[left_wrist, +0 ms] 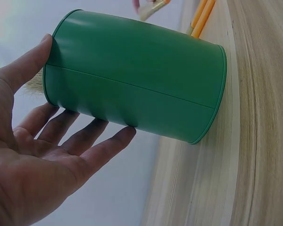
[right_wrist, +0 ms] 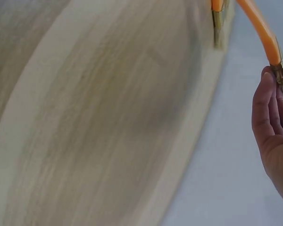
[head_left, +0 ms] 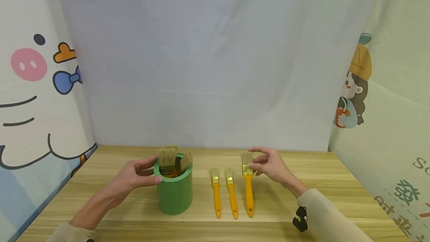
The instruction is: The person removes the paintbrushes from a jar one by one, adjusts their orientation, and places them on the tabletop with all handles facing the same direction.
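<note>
A green cylindrical pot [head_left: 175, 196] stands upright on the wooden table, with a wide paintbrush [head_left: 167, 158] and another paintbrush [head_left: 186, 161] sticking out bristles up. My left hand [head_left: 132, 174] holds the pot near its rim, thumb on the near side; the left wrist view shows the fingertips [left_wrist: 127, 134] against its wall. My right hand [head_left: 270, 165] pinches a wide yellow-handled paintbrush [head_left: 249, 193] at its metal ferrule, bristles pointing away from me. In the right wrist view this brush's orange-looking handle [right_wrist: 262, 30] slants up from the fingers.
Two narrower yellow-handled paintbrushes, a left one [head_left: 216, 193] and a right one [head_left: 232, 193], lie side by side between the pot and my right hand. A pale curtain [head_left: 211, 85] hangs behind the table [head_left: 201, 230], and printed cloths flank it.
</note>
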Tool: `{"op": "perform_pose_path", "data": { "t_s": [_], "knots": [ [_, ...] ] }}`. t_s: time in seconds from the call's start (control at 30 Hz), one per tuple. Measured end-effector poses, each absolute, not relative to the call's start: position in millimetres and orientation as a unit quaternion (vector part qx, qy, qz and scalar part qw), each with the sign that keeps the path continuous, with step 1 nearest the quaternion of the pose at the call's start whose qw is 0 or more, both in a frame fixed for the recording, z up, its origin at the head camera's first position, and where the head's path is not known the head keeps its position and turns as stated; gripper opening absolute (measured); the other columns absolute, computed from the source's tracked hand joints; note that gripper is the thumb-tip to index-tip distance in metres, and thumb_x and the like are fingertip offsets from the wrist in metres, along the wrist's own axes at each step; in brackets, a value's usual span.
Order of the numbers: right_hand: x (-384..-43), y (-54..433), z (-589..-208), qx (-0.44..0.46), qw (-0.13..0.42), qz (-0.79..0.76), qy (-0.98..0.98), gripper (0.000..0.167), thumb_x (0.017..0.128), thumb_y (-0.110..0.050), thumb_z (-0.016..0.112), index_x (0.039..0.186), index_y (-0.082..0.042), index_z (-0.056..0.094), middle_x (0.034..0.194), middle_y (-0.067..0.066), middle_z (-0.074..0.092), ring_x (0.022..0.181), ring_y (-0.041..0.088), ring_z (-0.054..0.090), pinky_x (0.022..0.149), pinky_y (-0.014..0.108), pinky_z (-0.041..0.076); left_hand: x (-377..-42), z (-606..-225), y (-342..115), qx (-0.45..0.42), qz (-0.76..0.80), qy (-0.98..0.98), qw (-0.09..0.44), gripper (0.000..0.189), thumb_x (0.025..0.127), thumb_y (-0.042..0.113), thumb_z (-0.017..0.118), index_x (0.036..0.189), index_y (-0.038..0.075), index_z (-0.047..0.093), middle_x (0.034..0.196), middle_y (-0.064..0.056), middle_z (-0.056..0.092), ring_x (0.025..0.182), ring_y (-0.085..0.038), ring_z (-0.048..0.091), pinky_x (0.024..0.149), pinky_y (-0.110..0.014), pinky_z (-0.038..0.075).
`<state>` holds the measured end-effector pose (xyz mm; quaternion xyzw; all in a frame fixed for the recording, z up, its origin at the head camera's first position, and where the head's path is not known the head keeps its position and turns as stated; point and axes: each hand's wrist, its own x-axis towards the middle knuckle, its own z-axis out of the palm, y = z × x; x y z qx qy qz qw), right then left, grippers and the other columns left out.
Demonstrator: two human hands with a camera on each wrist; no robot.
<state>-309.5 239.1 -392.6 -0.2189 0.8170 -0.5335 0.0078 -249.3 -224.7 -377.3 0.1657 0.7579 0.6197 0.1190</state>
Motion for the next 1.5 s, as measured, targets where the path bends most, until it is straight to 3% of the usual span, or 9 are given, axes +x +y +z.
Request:
{"op": "perform_pose_path", "data": {
  "t_s": [0.43, 0.8, 1.03, 1.5],
  "knots": [
    [-325.1, 239.4, -410.9, -0.192, 0.078, -0.547, 0.811, 0.054, 0.097, 0.006, 0.071, 0.145, 0.017, 0.049, 0.104, 0.028, 0.074, 0.083, 0.039, 0.075, 0.076, 0.053, 0.063, -249.7, -376.6, -224.7, 0.161, 0.621, 0.758, 0.120, 0.089, 0.098, 0.017, 0.077, 0.165, -0.005, 0.023, 0.168, -0.028, 0.023, 0.148, -0.049, 0.035, 0.113, -0.055, 0.044],
    [-332.2, 236.2, -420.9, -0.182, 0.087, -0.528, 0.825, 0.051, 0.095, 0.009, 0.072, 0.141, 0.020, 0.051, 0.100, 0.027, 0.075, 0.073, 0.029, 0.074, 0.067, 0.042, 0.064, -249.7, -377.0, -224.5, 0.160, 0.620, 0.759, 0.119, 0.089, 0.097, 0.018, 0.078, 0.165, -0.005, 0.023, 0.168, -0.027, 0.024, 0.148, -0.049, 0.036, 0.113, -0.056, 0.043],
    [-334.4, 235.6, -422.9, -0.190, 0.098, -0.539, 0.815, 0.054, 0.094, 0.011, 0.072, 0.142, 0.020, 0.050, 0.102, 0.031, 0.073, 0.073, 0.030, 0.074, 0.068, 0.045, 0.064, -249.2, -376.2, -223.8, 0.162, 0.620, 0.759, 0.117, 0.089, 0.097, 0.017, 0.078, 0.164, -0.005, 0.024, 0.167, -0.027, 0.025, 0.147, -0.049, 0.037, 0.113, -0.056, 0.043],
    [-332.7, 230.9, -425.6, -0.171, 0.084, -0.501, 0.844, 0.051, 0.093, 0.008, 0.075, 0.139, 0.017, 0.054, 0.101, 0.023, 0.074, 0.073, 0.027, 0.074, 0.067, 0.042, 0.064, -249.9, -377.2, -225.4, 0.165, 0.623, 0.756, 0.120, 0.089, 0.097, 0.017, 0.077, 0.165, -0.005, 0.024, 0.167, -0.028, 0.024, 0.148, -0.049, 0.036, 0.111, -0.053, 0.046]
  ]
}}
